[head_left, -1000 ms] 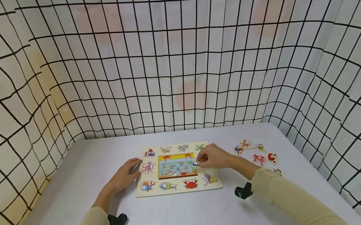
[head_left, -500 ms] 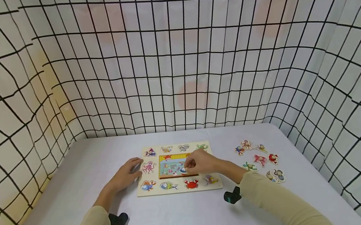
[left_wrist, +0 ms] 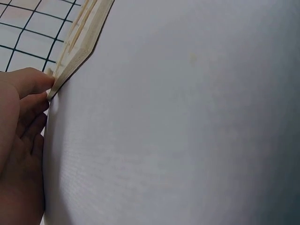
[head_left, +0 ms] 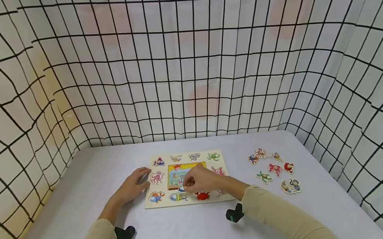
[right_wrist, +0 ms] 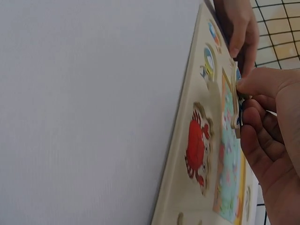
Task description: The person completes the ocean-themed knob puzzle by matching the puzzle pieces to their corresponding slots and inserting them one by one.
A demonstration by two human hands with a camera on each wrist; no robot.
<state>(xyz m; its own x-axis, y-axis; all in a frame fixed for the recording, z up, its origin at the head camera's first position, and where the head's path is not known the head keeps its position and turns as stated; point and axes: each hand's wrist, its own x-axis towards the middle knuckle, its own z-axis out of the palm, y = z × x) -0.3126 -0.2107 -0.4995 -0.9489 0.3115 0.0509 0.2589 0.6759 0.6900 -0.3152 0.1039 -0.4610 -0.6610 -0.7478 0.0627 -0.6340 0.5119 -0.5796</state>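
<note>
On the table lies a wooden puzzle board (head_left: 150,205) with sea-animal recesses around a painted aquarium. My left hand (head_left: 135,185) rests at the board's left side, its fingertips touching the edge in the left wrist view. My right hand (head_left: 202,178) pinches a small blue-and-white puzzle piece (head_left: 181,189) by thumb and fingers, just above the striped fish recess (head_left: 177,197). In the right wrist view the piece (right_wrist: 236,101) is tilted on edge, its face mostly turned away. Nearby, the red crab recess (right_wrist: 196,147) shows plainly.
Several loose animal pieces lie right of the board, including a green turtle (head_left: 264,177), a pink one (head_left: 275,169) and a red crab (head_left: 289,168). White walls with a black grid (head_left: 186,69) enclose the table's back and sides.
My right hand has carried the puzzle piece leftward and toward me, from the aquarium picture's right side to the striped fish recess. The left hand has stayed at the board's edge.
</note>
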